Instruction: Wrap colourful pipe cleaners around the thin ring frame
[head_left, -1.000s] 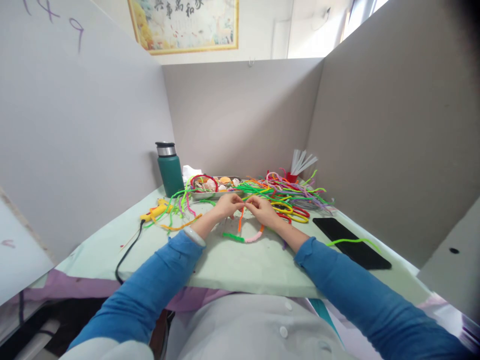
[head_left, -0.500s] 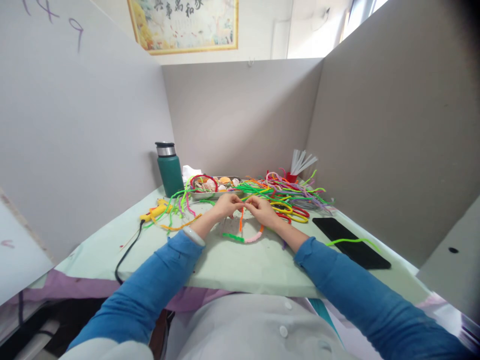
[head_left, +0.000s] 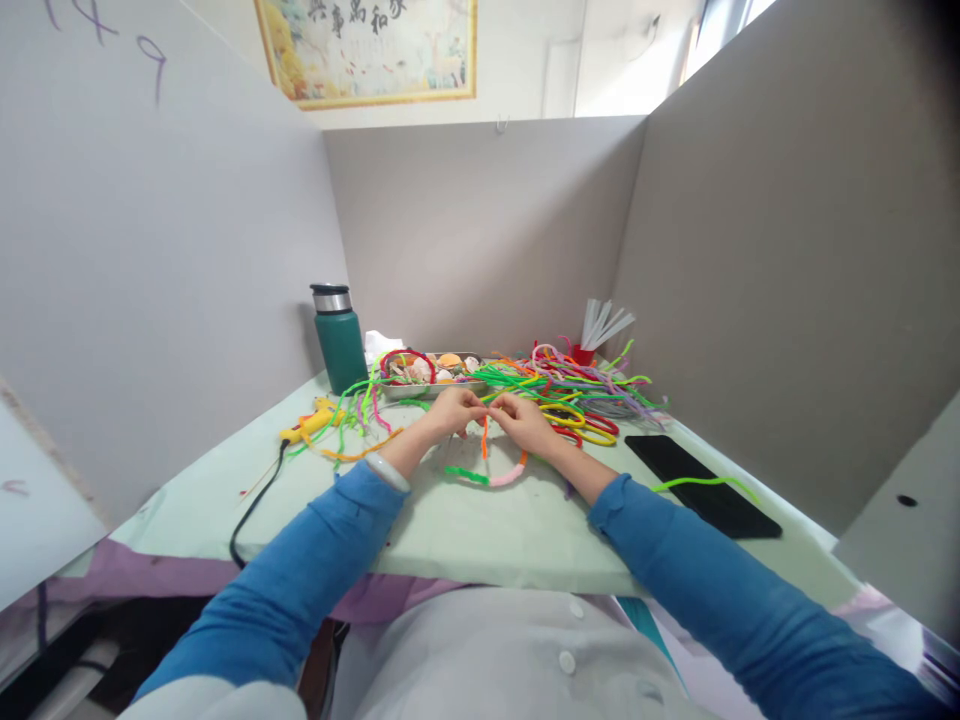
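My left hand (head_left: 456, 410) and my right hand (head_left: 521, 418) meet fingertip to fingertip above the table, both pinched closed. Between them they hold an orange pipe cleaner (head_left: 484, 438), whose free end hangs down below the fingertips. A curved strip of green, pink and orange pipe cleaner (head_left: 506, 478) shows beneath the hands, its right end running up behind my right hand. Whether that strip joins the orange piece is hidden by the fingers.
A metal tray (head_left: 435, 390) of shells and a heap of coloured pipe cleaners (head_left: 577, 375) lie behind the hands. To the left are a green bottle (head_left: 341, 345) and a yellow glue gun (head_left: 311, 422) with its cord. A black phone-like slab (head_left: 701, 485) lies right. Grey partitions surround the table.
The hanging end of the orange pipe cleaner has shifted very slightly. Both hands keep the same pinch and place.
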